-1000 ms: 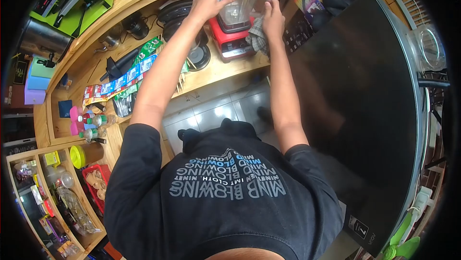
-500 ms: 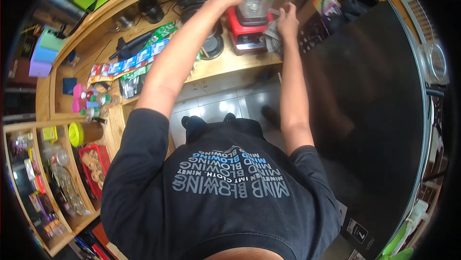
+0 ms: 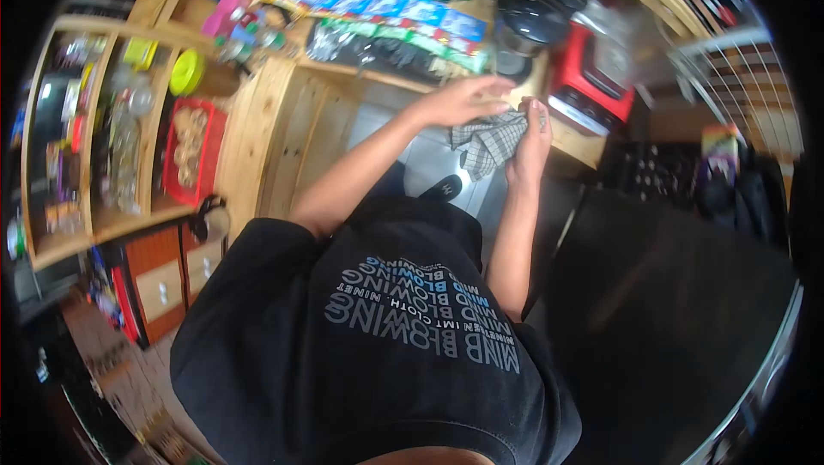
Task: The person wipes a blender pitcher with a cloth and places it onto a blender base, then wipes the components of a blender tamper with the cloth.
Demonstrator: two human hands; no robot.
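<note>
A grey checked cloth (image 3: pixel 493 140) hangs from my right hand (image 3: pixel 532 139), whose fingers are closed on its upper edge. Just left of that, my left hand (image 3: pixel 468 100) is held palm inward over the top of the cloth, fingers stretched out and somewhat blurred. Whether it touches the cloth is hard to tell. Beyond my right hand, the red blender base (image 3: pixel 592 79) stands on the wooden counter with its clear jug (image 3: pixel 614 57) on top, blurred. Neither hand is on the blender.
Strips of coloured sachets (image 3: pixel 378 8) lie along the counter near black pans (image 3: pixel 536 1). A red basket (image 3: pixel 221 134) sits in the wooden shelf at left. A large black glossy surface (image 3: pixel 669 319) fills the right, below a white wire rack (image 3: pixel 738 53).
Both hands have left the blender and come back toward my body. The cloth, earlier beside the blender, is now in my right hand. The view has turned to the left.
</note>
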